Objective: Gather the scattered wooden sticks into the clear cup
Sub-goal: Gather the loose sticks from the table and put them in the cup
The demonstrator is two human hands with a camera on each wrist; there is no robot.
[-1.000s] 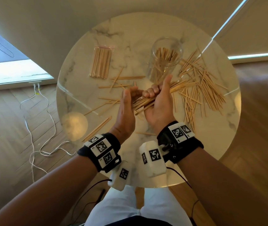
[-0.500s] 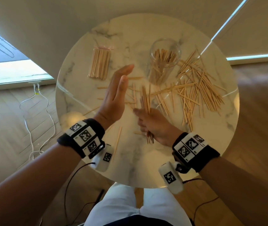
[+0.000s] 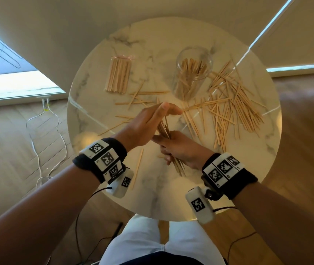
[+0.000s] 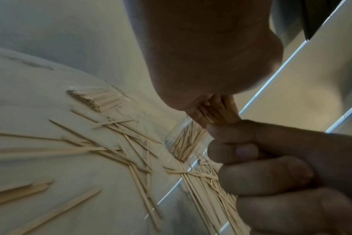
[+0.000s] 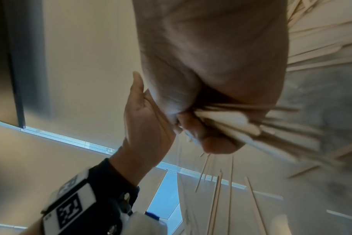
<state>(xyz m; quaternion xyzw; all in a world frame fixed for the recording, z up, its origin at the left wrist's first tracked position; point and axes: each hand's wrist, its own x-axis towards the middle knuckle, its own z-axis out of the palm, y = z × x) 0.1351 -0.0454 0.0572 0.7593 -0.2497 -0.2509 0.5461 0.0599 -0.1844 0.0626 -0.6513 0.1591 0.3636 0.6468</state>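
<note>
A person's right hand (image 3: 179, 148) clenches a bundle of wooden sticks (image 3: 164, 129), its long axis running from the wrist up toward the flat, straight-fingered left hand (image 3: 148, 123) pressed on its far ends. Beyond the grip, slightly right, stands the clear cup (image 3: 191, 71), part-filled; more loose sticks (image 3: 234, 104) lie farther right.

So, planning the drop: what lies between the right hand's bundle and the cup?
In the head view, loose sticks on the table and the left hand's fingertips.
</note>
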